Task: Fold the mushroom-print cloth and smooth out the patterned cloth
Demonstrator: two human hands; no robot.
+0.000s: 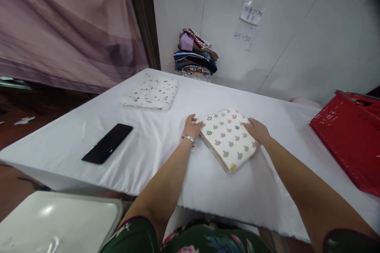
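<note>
Shows a folded duck-print cloth (228, 138) lying flat on the white-covered bench (148, 162), right of centre, near the front edge, turned so one corner points toward the camera. Puts the left hand (192, 126) against the cloth's left corner, fingertips on the fabric, fingers loosely curved and not closed around anything. Wears a silver bracelet (189, 138) at that wrist. Lays the right hand (257, 129) on the cloth's right edge, palm down, fingers spread flat and gripping nothing. Keeps both hands touching the cloth, one at each side, with the printed top bare between them. Shows layered edges of the fold along the cloth's near-left side.

Elsewhere on the bench: black phone (107, 143) face up, well left of the hands, near the left edge. Speckled folded cloth (151, 93) farther back on the left, well apart from the duck-print one. Stack of mixed folded fabrics (195, 53) at the far edge against the white wall. Red plastic basket (350, 134) at the right end, tilted, partly cut off by the frame. Paper note (251, 13) taped on the wall above, handwriting too small to read. Pink curtain (68, 23) hanging at the back left. Glossy white tray (59, 221) at the lower left, below the bench edge.
</note>
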